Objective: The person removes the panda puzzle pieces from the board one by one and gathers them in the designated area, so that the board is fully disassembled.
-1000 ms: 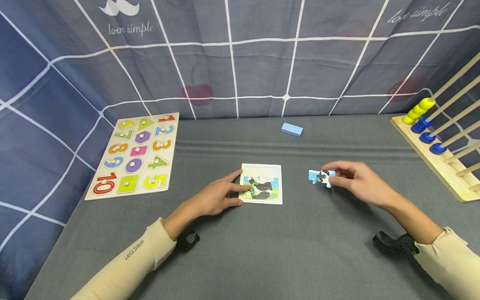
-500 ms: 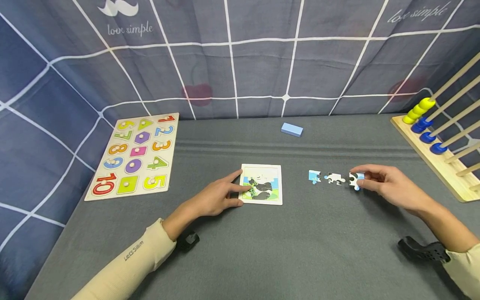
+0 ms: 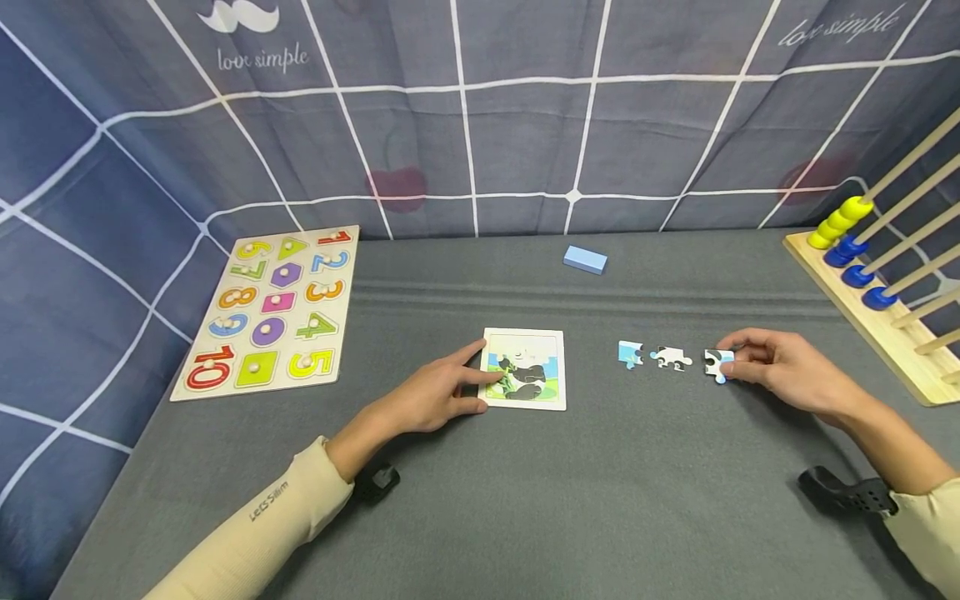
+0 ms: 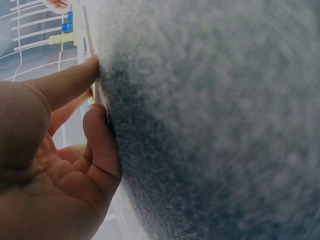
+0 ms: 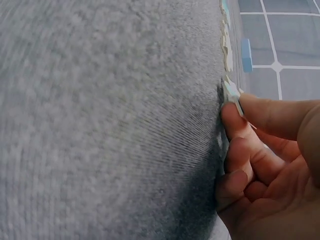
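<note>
As left hand (image 3: 431, 393) rests spread on puzzle (image 3: 527, 369), right hand (image 3: 787, 371) pinches piece (image 3: 716, 363)

puzzle board (image 3: 561, 367): smooth | tabletop (image 3: 525, 500): matt cloth | abacus (image 3: 896, 344): smooth wood

My sleeves (image 3: 232, 542) are cream, the left one with dark lettering (image 3: 268, 502). I see a white-bordered puzzle board (image 3: 562, 367) with a black-and-white panda (image 3: 528, 373) on blue and green. The piece (image 3: 717, 364) I hold at right is black, white and blue. The far block (image 3: 585, 260) is light blue; the far curtain (image 3: 525, 137) is grey-blue, gridded in white.
</note>
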Demonstrator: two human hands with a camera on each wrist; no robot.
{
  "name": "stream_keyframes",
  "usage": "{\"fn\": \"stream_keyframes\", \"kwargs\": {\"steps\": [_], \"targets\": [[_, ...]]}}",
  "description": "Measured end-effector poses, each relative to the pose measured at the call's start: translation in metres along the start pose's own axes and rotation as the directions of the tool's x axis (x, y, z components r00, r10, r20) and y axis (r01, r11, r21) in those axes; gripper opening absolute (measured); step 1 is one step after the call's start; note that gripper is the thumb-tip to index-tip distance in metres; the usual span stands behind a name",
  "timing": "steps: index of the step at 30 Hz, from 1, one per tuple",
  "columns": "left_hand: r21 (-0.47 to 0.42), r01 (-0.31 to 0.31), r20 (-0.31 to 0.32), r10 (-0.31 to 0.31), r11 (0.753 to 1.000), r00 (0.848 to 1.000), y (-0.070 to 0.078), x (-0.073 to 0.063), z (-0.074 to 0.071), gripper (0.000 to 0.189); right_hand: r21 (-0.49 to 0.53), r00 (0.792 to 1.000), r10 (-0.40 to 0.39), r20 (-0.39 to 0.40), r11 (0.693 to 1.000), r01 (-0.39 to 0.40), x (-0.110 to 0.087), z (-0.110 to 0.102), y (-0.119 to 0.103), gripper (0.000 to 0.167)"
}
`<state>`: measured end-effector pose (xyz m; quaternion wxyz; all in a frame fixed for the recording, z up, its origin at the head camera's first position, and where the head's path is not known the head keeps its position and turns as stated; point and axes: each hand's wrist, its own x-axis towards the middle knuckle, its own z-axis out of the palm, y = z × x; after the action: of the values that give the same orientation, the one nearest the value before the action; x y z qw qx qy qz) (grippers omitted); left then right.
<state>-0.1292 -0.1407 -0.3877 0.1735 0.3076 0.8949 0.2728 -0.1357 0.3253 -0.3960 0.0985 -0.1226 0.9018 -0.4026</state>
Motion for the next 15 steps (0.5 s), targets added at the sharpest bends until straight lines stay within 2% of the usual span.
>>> {"fn": "stream_keyframes", "kwargs": {"steps": [15], "targets": [[0.016,0.001,-0.005,-0.001,1.0,1.0,-0.0009,0.0002,0.0007,0.047,-0.148,0.997,-0.052,-0.061,0.988,0.042,0.0027,0.0024,0.0012,0.017]]}}
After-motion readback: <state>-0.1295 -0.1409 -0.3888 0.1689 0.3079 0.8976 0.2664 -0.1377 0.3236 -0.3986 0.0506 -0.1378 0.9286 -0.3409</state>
